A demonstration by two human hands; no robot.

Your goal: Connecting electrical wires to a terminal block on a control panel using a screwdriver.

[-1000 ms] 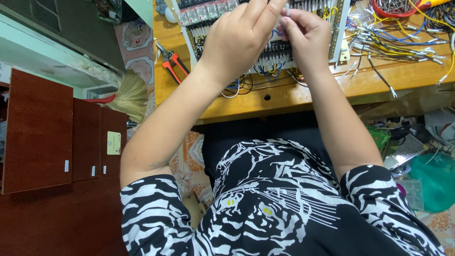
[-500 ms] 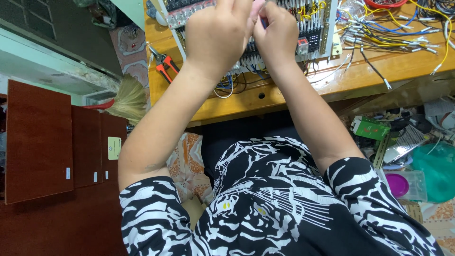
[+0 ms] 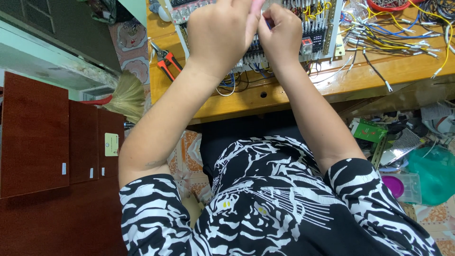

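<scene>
1. Left hand (image 3: 222,33) and right hand (image 3: 279,35): pressed together over the white wired terminal panel (image 3: 317,23); what they pinched cannot be told.
2. Panel: lay on the wooden bench (image 3: 294,90).
3. Red-handled pliers (image 3: 166,61): left of the panel.
4. Green rectangular box (image 3: 369,130): below the bench.
5. Pale square label (image 3: 111,144): on the dark cabinet (image 3: 33,132), far left.

Wooden bench (image 3: 284,97): wired terminal panel (image 3: 317,28), red-handled pliers (image 3: 166,61), loose wires (image 3: 398,40).
</scene>
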